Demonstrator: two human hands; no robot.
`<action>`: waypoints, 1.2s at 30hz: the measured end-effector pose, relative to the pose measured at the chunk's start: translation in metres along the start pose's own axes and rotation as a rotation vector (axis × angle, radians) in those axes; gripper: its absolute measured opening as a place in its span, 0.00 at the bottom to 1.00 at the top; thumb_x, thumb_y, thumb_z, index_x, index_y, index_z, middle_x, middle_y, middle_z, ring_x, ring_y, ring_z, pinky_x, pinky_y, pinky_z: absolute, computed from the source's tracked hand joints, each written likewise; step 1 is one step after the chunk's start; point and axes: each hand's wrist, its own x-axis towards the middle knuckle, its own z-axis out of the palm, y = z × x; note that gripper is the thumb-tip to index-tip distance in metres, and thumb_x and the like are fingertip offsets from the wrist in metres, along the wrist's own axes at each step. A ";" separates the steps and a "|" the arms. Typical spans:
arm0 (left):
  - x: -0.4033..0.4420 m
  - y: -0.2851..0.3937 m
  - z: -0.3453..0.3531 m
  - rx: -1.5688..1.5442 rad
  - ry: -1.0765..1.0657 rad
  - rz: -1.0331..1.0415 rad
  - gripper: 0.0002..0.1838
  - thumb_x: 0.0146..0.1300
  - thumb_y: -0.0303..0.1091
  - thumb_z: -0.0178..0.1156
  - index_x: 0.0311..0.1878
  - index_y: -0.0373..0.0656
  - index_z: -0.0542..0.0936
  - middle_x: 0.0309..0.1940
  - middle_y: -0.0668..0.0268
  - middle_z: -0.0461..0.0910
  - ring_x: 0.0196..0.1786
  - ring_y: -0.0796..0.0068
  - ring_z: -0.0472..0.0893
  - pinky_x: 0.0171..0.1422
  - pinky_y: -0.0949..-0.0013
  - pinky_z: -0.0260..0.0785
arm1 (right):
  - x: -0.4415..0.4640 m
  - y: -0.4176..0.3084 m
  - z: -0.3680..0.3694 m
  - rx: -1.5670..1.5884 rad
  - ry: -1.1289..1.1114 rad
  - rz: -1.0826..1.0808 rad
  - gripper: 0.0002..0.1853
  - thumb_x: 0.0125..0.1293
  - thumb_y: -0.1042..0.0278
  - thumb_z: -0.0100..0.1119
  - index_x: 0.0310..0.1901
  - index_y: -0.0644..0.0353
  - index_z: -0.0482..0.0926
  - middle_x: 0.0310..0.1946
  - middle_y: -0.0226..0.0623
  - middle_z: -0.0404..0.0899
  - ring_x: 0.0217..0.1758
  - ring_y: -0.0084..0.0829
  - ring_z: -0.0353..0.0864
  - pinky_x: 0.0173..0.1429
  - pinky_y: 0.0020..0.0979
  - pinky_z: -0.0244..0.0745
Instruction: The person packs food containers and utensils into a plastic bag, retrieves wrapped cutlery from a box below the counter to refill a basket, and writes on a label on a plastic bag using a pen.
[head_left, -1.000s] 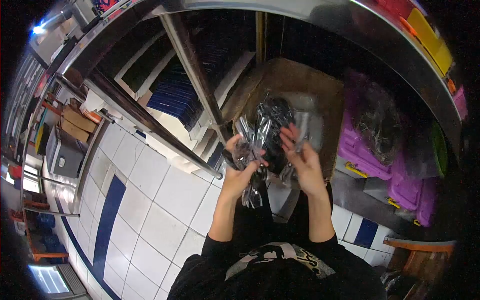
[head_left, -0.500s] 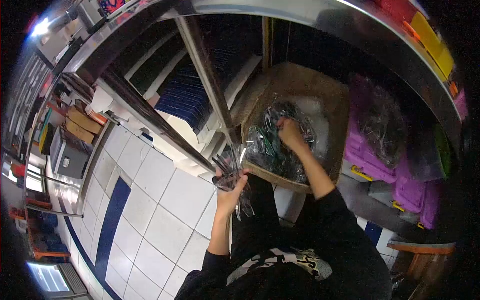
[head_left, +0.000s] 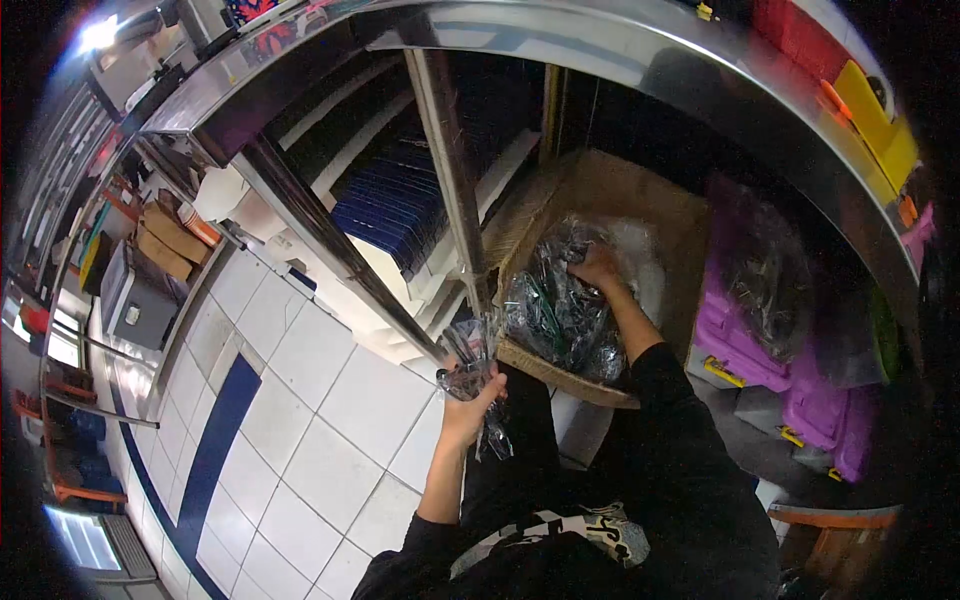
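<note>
My left hand (head_left: 468, 408) is closed round a clear plastic packet (head_left: 466, 378) with dark contents, held just left of an open cardboard box (head_left: 568, 385). Inside the box lie several clear plastic packets (head_left: 562, 315) with dark contents, one showing some green. My right hand (head_left: 598, 268) reaches into the box and touches the packets near their upper end. Its fingers are bent down among the plastic, and whether they grip anything is hidden.
A metal table edge (head_left: 560, 35) curves overhead, with metal legs (head_left: 445, 150) left of the box. Stacked dark blue items (head_left: 390, 212) sit on a shelf behind them. Purple-lidded bins (head_left: 745, 345) stand at the right. White floor tiles (head_left: 345, 420) spread at the left.
My right hand has let go of the packets near my left hand and moved into the box. My left hand has moved down with its packet. The view has shifted slightly.
</note>
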 end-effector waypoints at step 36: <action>0.037 -0.020 0.047 -0.019 -0.013 -0.184 0.12 0.56 0.33 0.62 0.39 0.34 0.76 0.28 0.62 0.78 0.30 0.72 0.78 0.36 0.71 0.71 | -0.023 -0.011 -0.042 0.453 -0.334 -0.238 0.43 0.34 0.66 0.67 0.58 0.66 0.63 0.49 0.52 0.72 0.53 0.44 0.72 0.56 0.36 0.67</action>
